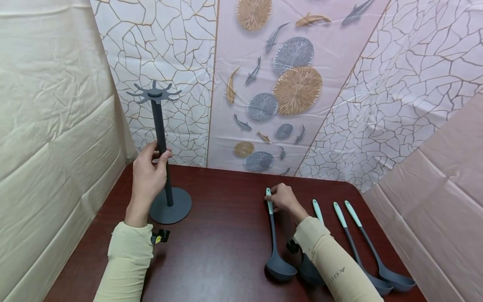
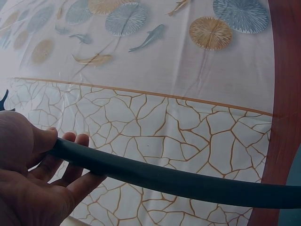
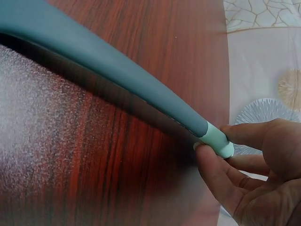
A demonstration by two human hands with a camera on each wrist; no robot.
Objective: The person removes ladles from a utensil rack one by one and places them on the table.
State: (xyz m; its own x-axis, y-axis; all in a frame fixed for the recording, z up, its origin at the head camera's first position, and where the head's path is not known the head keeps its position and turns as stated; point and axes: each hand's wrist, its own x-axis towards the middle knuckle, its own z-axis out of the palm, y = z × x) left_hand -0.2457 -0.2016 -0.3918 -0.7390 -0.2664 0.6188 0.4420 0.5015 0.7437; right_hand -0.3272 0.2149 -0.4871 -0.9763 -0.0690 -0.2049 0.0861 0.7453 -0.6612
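Note:
A dark grey utensil stand (image 1: 160,130) stands upright at the back left, with hooked arms at its top and a round base (image 1: 177,212). My left hand (image 1: 149,176) holds its pole (image 2: 155,176) between thumb and fingers, about midway up. Near the table's middle right, my right hand (image 1: 285,199) pinches the mint-green handle end of a grey ladle (image 1: 280,268). In the right wrist view, thumb and fingers close on that green handle (image 3: 217,140). The ladle's bowl points toward me, low over or on the table; I cannot tell which.
A second utensil (image 1: 311,270) lies partly hidden under my right forearm. Two more green-handled utensils (image 1: 341,214) (image 1: 354,214) lie farther right on the dark red wooden table (image 1: 222,218). Patterned cloth (image 1: 260,138) hangs along the table's back edge, with plain cloth at both sides.

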